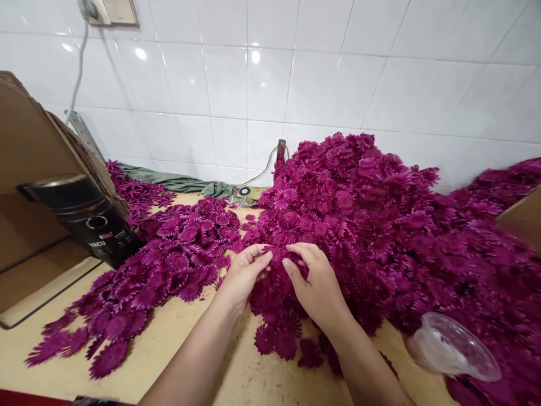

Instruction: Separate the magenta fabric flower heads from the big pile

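A big heap of magenta fabric flower petals [380, 220] rises against the tiled wall on the right. A flatter spread of the same petals [169, 265] lies to the left on the wooden tabletop [177, 344]. My left hand [243, 276] and my right hand [315, 282] meet at the near edge of the heap, fingers curled and pinching a petal piece [275, 256] between them. Both forearms reach in from the bottom of the view.
A black canister [91, 223] lies tilted at the left beside a cardboard box [29, 146]. A clear plastic cup [452, 347] rests on the petals at lower right. A green cloth [177, 183] and a cable [257, 175] lie by the wall.
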`<state>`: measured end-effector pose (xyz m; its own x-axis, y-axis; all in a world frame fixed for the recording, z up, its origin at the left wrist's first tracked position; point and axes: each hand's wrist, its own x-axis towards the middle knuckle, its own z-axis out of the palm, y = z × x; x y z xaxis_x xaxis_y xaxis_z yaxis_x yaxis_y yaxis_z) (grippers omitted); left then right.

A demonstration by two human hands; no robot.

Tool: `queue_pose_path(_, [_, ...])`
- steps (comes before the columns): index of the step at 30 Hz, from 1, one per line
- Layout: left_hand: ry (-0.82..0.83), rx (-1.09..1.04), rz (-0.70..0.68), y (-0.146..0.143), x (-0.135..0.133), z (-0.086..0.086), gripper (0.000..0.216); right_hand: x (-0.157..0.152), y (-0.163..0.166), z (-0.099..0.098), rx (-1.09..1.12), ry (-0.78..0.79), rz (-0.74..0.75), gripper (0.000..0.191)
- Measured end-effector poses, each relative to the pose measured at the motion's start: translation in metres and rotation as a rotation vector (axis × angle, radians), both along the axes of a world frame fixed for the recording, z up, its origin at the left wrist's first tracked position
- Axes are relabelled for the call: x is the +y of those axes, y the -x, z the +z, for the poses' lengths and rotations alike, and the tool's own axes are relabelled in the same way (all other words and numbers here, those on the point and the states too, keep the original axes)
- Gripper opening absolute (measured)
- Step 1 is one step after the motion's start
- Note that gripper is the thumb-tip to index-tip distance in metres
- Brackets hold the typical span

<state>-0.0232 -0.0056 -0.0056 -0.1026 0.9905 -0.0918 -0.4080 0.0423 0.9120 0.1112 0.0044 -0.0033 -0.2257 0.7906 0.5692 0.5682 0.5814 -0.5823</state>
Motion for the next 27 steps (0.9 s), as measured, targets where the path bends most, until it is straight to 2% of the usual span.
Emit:
queue_pose_path(7, [-0.059, 0.251, 0.030, -0.004, 0.006, -0.005, 0.045, 0.003, 0.004, 0.002, 0.213, 0.291, 0.139, 0.027])
queue_pose_path(12, [-0.065, 0.278, -0.058, -0.011, 0.006, -0.005, 0.049, 0.007, 0.009, 0.000, 0.356, 0.443, 0.256, 0.018])
queue_pose_path(14, [-0.072, 0.287, -0.096, -0.012, 0.003, -0.004, 0.050, 0.011, 0.004, 0.002, 0.364, 0.410, 0.194, 0.017])
queue_pose_path(18, [-0.150, 0.395, -0.113, -0.005, -0.002, 0.001, 0.049, 0.028, -0.020, 0.007, 0.529, 0.292, -0.108, 0.023])
queue_pose_path(20, [-0.181, 0.475, -0.114, -0.004, -0.001, 0.003, 0.040, 0.039, -0.032, 0.009, 0.609, 0.284, -0.202, 0.029])
queue_pose_path(23, [-0.227, 0.664, -0.087, -0.008, 0.008, 0.006, 0.016, 0.047, -0.040, 0.006, 0.428, 0.282, -0.244, 0.035])
queue_pose_path(27, [-0.344, 1.116, 0.081, -0.006, 0.027, 0.015, 0.030, 0.040, -0.035, 0.000, 0.107, 0.119, -0.328, 0.050])
